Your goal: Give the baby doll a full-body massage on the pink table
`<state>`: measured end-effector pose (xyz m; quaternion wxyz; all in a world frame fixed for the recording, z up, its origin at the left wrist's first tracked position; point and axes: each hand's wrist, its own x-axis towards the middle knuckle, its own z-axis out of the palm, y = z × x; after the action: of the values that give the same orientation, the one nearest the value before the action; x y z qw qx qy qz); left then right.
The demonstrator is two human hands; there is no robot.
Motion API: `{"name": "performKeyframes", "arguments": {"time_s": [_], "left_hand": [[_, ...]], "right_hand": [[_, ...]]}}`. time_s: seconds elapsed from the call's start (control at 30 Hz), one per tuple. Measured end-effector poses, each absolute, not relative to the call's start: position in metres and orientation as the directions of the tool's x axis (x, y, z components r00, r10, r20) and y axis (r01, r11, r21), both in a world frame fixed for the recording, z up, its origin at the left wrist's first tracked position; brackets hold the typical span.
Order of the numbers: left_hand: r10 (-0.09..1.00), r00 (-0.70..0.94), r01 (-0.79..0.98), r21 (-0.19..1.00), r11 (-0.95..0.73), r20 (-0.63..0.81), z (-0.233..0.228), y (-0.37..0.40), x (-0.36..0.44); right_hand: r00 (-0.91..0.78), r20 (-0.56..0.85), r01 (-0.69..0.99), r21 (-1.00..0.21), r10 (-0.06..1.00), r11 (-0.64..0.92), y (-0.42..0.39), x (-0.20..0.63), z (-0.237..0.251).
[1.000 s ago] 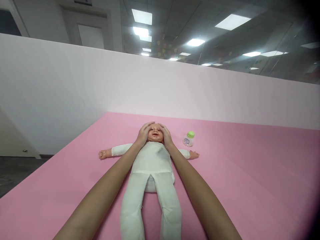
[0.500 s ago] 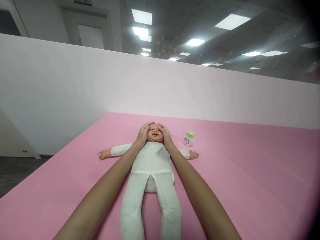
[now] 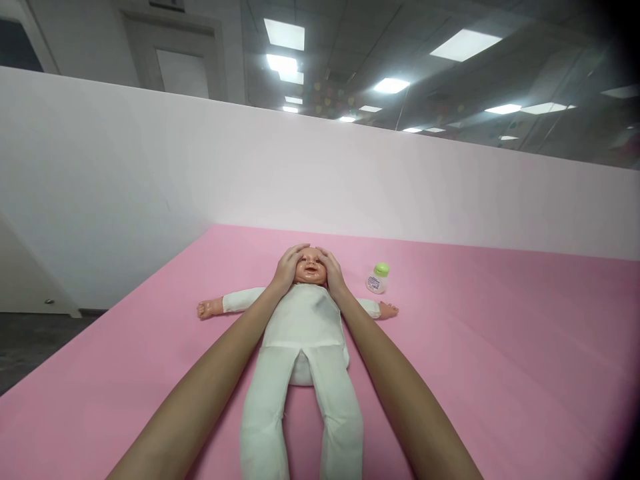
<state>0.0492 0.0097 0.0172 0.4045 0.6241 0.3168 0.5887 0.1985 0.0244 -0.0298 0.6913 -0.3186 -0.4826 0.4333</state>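
Note:
A baby doll (image 3: 305, 320) with a white cloth body lies on its back, its arms stretched out to both sides. My left hand (image 3: 287, 268) lies against one side of the doll's head (image 3: 311, 268), fingers extended up to the forehead. On the opposite side, my right hand (image 3: 332, 270) rests the same way, its fingertips at the brow and temple. The doll's eyes, nose and open mouth show between my hands. Both hands are open, laid flat on the head rather than wrapped round it. Their palms and the sides of the head are hidden.
A small clear bottle (image 3: 376, 281) with a green cap stands to the right, just beyond the doll's hand. The pink tabletop (image 3: 475, 360) meets a low white partition (image 3: 310, 173) at the back. Its left edge drops to a dark floor (image 3: 35, 347).

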Motion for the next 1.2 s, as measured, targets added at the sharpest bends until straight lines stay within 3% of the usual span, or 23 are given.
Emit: {"name": "performKeyframes", "arguments": {"time_s": [0.9, 1.07, 1.2], "left_hand": [[0.872, 0.104, -0.070, 0.878, -0.473, 0.478, 0.016, 0.012, 0.050], [0.864, 0.124, -0.080, 0.873, -0.481, 0.488, 0.013, 0.014, 0.051], [0.831, 0.105, -0.016, 0.837, -0.548, 0.546, 0.009, 0.011, 0.052]], "right_hand": [[0.173, 0.385, -0.294, -0.858, 0.907, 0.420, 0.018, 0.198, -0.025], [0.205, 0.356, -0.245, -0.883, 0.912, 0.400, 0.009, 0.198, -0.018], [0.251, 0.408, -0.109, -0.889, 0.878, 0.445, -0.003, 0.198, -0.014]]}}
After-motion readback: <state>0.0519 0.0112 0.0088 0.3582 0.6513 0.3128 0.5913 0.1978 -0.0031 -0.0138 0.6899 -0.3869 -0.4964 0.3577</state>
